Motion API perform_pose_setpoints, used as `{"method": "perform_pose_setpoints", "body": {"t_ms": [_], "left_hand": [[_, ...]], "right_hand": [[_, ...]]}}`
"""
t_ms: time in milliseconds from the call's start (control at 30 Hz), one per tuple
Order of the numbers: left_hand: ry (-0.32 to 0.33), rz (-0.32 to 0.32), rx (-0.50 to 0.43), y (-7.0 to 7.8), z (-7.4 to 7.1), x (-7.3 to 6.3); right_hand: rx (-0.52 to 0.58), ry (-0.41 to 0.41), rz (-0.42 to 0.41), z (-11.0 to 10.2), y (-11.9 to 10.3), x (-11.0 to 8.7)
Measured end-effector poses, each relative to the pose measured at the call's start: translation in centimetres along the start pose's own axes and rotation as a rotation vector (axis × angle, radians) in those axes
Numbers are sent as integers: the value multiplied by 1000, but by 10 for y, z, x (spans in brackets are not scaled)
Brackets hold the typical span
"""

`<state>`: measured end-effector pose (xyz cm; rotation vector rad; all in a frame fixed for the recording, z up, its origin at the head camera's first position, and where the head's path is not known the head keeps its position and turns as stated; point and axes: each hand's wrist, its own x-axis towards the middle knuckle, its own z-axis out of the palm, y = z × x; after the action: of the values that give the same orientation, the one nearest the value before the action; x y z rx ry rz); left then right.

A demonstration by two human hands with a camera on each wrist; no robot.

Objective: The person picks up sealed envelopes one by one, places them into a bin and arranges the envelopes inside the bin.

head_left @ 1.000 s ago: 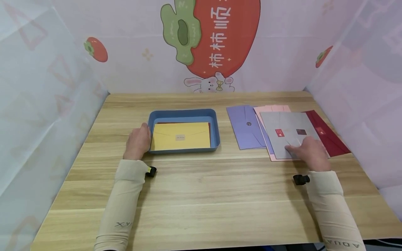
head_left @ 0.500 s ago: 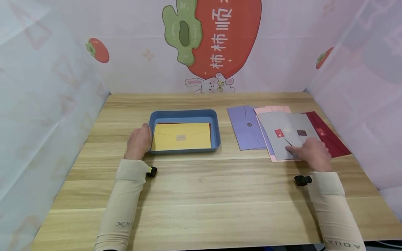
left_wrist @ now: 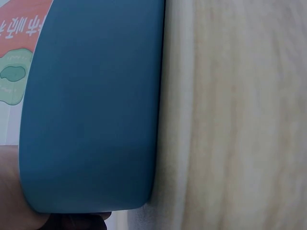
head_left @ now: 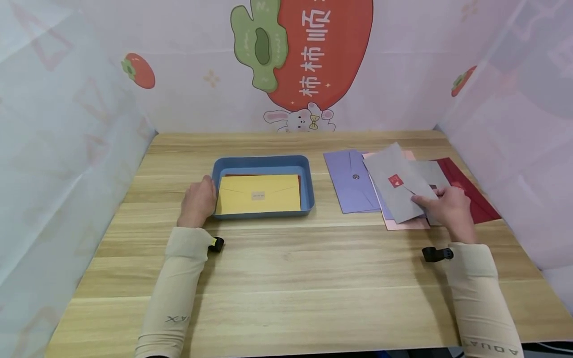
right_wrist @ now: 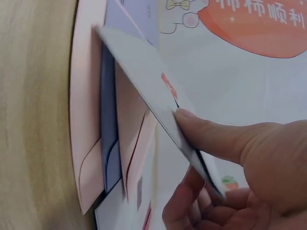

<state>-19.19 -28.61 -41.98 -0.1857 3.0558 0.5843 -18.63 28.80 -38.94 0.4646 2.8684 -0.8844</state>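
Note:
My right hand point(head_left: 451, 206) pinches a grey envelope point(head_left: 396, 181) with a red heart sticker between thumb and fingers. The right wrist view shows this envelope point(right_wrist: 144, 76) raised at a slant over the pile, thumb on its face and fingers behind. Under it lie another grey envelope point(head_left: 431, 171), a pink envelope point(head_left: 405, 226) and a purple envelope point(head_left: 349, 181). My left hand point(head_left: 198, 201) grips the left end of a blue tray point(head_left: 264, 161); the left wrist view shows the tray's outer wall point(left_wrist: 91, 110). A yellow envelope point(head_left: 241, 199) lies in the tray, over something dark red.
A dark red envelope point(head_left: 474, 199) sticks out at the right of the pile. The wooden table point(head_left: 286, 283) stretches in front of the tray and pile. Printed cloth walls point(head_left: 188, 89) stand at the back and both sides.
My right hand has lifted the upper grey envelope off the pile and turned it, uncovering the second grey envelope beneath. My left hand and the tray stay where they were.

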Motion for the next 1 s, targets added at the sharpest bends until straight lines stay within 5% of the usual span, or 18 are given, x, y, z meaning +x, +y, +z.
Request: {"method": "perform_pose_setpoints", "body": {"t_ms": [400, 733, 1000], "left_hand": [[1, 0, 4, 0, 0, 1], [10, 2, 9, 0, 0, 1], [-1, 5, 4, -1, 1, 0]], "right_hand": [[234, 145, -64, -2, -11, 2], [394, 523, -147, 3, -23, 5], [542, 552, -86, -2, -27, 13]]}}
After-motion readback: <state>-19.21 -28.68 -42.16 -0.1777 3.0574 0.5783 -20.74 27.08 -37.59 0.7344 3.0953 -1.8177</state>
